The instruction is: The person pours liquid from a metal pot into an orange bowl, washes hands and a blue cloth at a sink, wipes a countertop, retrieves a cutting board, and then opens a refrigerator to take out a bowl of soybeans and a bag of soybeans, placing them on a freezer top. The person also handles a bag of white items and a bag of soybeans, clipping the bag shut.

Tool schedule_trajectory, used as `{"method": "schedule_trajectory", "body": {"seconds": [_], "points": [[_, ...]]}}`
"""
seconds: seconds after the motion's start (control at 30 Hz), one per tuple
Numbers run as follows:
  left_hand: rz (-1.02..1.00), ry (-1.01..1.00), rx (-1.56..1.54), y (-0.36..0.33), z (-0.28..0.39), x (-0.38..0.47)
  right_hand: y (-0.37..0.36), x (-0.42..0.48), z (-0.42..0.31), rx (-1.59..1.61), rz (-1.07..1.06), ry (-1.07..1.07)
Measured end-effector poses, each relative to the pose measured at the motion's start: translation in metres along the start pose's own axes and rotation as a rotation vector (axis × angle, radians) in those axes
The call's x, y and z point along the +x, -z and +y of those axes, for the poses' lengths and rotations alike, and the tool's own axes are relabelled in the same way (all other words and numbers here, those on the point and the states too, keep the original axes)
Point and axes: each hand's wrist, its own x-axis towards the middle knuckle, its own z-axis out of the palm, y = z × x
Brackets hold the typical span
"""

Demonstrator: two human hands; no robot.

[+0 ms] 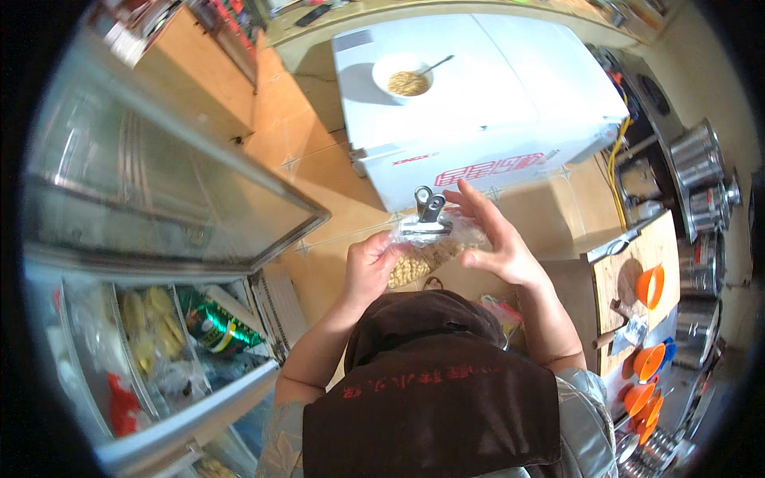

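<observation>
My left hand pinches the side of a clear plastic bag filled with pale yellow nuts or beans. A large metal bulldog clip is clamped across the gathered top of the bag, its two looped handles pointing away from me. On the bag's other side is my right hand, thumb and fingers spread apart. Some of its fingers sit close behind the bag, and I cannot tell whether they touch it. Both hands are in front of my dark apron.
Left of me, an upright fridge or freezer with its glass door swung wide holds packets in a divided drawer. Ahead stands a white chest freezer, bearing a white bowl of grains with a spoon. Orange bowls and a cleaver lie right.
</observation>
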Motion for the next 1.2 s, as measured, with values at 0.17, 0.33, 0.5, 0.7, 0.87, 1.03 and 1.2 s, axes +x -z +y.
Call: {"method": "schedule_trajectory", "body": {"seconds": [0.17,0.33,0.5,0.7,0.87,1.03,1.2], "points": [[-0.225,-0.048,0.167,-0.036,-0.018,0.062,0.049,0.03,0.016,-0.048,0.104,-0.218],[-0.382,-0.164,0.24,-0.049,-0.041,0.127,0.094,0.062,0.03,0.259,0.144,-0.256],[-0.419,-0.105,0.19,-0.057,-0.056,0.183,0.125,0.1,0.037,0.332,0.31,-0.236],[-0.404,0.06,0.062,-0.044,-0.067,0.229,0.21,0.165,0.087,0.399,0.753,-0.163],[-0.284,0.09,-0.112,-0.041,-0.066,0.25,0.257,0.242,0.17,0.165,0.689,-0.482],[-0.167,0.112,-0.065,-0.051,-0.056,0.259,0.249,0.265,0.152,-0.577,0.638,-0.232],[0.015,0.225,-0.166,-0.077,-0.058,0.265,0.225,0.19,0.082,-0.37,-0.171,0.061]]}}
